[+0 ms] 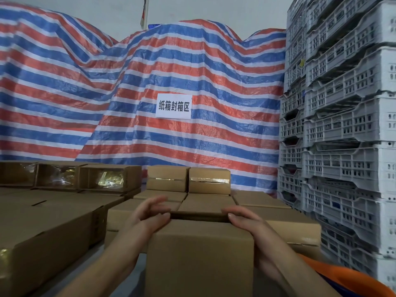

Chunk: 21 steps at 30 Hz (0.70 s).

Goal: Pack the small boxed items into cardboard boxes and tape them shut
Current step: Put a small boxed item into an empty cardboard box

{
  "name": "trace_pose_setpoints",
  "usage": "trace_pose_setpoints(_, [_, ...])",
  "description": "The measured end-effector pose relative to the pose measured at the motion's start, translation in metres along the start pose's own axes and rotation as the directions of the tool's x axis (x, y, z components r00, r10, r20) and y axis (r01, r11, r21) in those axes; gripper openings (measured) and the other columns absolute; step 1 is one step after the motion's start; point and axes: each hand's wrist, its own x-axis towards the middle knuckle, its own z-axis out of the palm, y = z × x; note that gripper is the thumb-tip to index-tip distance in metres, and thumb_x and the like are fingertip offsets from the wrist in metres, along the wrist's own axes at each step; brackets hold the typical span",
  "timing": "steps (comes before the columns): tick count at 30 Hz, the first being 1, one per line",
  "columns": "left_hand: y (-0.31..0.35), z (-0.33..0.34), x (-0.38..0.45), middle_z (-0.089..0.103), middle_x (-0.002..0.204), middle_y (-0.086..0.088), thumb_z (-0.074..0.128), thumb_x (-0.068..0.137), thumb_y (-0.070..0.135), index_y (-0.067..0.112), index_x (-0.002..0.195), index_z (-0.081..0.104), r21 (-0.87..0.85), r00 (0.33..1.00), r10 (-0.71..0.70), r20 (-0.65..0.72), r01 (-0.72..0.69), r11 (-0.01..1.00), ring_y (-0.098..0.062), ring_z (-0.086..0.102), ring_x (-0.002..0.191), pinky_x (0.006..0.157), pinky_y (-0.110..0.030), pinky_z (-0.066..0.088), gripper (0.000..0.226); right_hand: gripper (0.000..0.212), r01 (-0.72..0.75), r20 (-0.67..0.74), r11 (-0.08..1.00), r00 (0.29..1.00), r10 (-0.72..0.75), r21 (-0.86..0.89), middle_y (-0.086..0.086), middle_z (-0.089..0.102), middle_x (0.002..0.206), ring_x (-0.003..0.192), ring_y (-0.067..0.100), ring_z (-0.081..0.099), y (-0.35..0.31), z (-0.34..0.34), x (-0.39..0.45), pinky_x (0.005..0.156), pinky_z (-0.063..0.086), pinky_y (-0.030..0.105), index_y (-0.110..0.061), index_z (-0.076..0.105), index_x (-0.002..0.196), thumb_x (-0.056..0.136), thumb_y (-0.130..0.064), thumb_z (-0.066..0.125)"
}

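In the head view, both hands grasp one closed cardboard carton: the left hand curls over its far left top corner and the right hand over its far right top corner, holding it just in front of the stack of closed cartons. Two taped cartons already stand on that stack, so several look finished. The open boxes with shiny contents at far left likely remain to close, and no tape is visible on the held carton.

Matt brown cardboard box, woven plastic tarpaulin, grey plastic crates.
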Motion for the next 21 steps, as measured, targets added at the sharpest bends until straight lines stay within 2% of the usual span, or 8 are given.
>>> trace_pose_setpoints(2, [0.003,0.002,-0.002,0.072,0.105,-0.002,0.067,0.088,0.020,0.031,0.096,0.077,0.059,0.999,-0.051,-0.007,0.051,0.997,-0.027,0.064,0.102,0.094,-0.046,0.050,0.017,0.043,-0.018,-0.009,1.000,1.000,0.017,-0.025,0.016,0.074,0.109,0.097,0.031,0.071,0.002,0.000,0.001,0.076,0.056,0.036,-0.017,0.079,0.101,0.060,-0.031,0.083])
trace_pose_setpoints(4, [0.006,0.003,-0.003,0.073,0.100,-0.005,0.068,0.087,0.023,0.026,0.086,0.079,0.069,0.996,-0.086,-0.021,0.087,0.994,-0.029,0.063,0.102,0.096,-0.047,0.047,0.012,0.047,-0.017,-0.009,0.998,1.000,0.017,-0.060,0.013,0.076,0.106,0.099,0.031,0.070,0.002,-0.001,0.001,0.081,0.054,0.036,-0.015,0.080,0.100,0.057,-0.036,0.083])
trace_pose_setpoints(6, [0.007,0.004,-0.004,0.075,0.096,-0.005,0.068,0.087,0.024,0.024,0.084,0.080,0.074,0.995,-0.097,-0.015,0.098,0.992,-0.028,0.064,0.101,0.097,-0.047,0.047,0.013,0.046,-0.010,0.000,0.996,1.000,0.010,-0.092,0.011,0.076,0.104,0.098,0.030,0.070,0.002,0.000,0.001,0.078,0.054,0.034,-0.016,0.081,0.098,0.057,-0.038,0.082])
trace_pose_setpoints(10, [0.009,0.004,-0.005,0.075,0.092,-0.006,0.067,0.088,0.023,0.019,0.083,0.079,0.073,0.994,-0.106,0.000,0.105,0.992,-0.030,0.065,0.098,0.089,-0.042,0.049,0.015,0.047,-0.016,0.003,0.991,1.000,0.016,-0.130,0.013,0.077,0.100,0.093,0.030,0.071,0.001,-0.002,0.002,0.068,0.052,0.032,-0.016,0.081,0.094,0.053,-0.039,0.081])
trace_pose_setpoints(14, [0.013,0.004,-0.006,0.074,0.094,-0.006,0.065,0.090,0.022,0.018,0.084,0.078,0.124,0.995,-0.103,-0.007,0.103,0.987,-0.027,0.064,0.097,0.086,-0.040,0.048,0.015,0.066,-0.023,-0.029,0.988,0.999,0.019,-0.152,0.015,0.076,0.100,0.097,0.034,0.071,0.002,-0.003,0.002,0.071,0.051,0.035,-0.012,0.078,0.102,0.043,-0.041,0.085])
trace_pose_setpoints(16, [0.018,0.003,-0.006,0.074,0.094,-0.003,0.065,0.090,0.023,0.020,0.083,0.078,0.200,0.996,-0.087,-0.007,0.087,0.976,-0.023,0.064,0.095,0.086,-0.038,0.049,0.015,0.069,-0.026,-0.038,0.987,0.999,0.020,-0.158,0.015,0.076,0.101,0.098,0.036,0.070,0.001,-0.001,0.002,0.074,0.052,0.037,-0.013,0.077,0.105,0.043,-0.042,0.085])
trace_pose_setpoints(18, [0.026,0.003,-0.006,0.072,0.095,0.001,0.064,0.092,0.025,0.024,0.087,0.075,0.342,0.999,-0.047,0.006,0.042,0.939,-0.015,0.064,0.091,0.075,-0.029,0.048,0.012,0.062,-0.020,-0.039,0.987,0.999,0.014,-0.162,0.013,0.077,0.101,0.099,0.034,0.071,0.001,0.000,0.001,0.075,0.052,0.038,-0.016,0.079,0.100,0.045,-0.043,0.084])
trace_pose_setpoints(21, [0.038,0.008,-0.006,0.064,0.095,0.012,0.058,0.095,0.032,0.035,0.097,0.067,0.640,0.991,0.094,0.091,-0.131,0.757,-0.002,0.061,0.082,0.059,-0.013,0.041,0.009,0.049,-0.010,-0.034,0.985,0.999,0.004,-0.170,0.009,0.077,0.100,0.099,0.031,0.071,-0.001,0.000,-0.003,0.076,0.053,0.037,-0.020,0.081,0.093,0.051,-0.044,0.083])
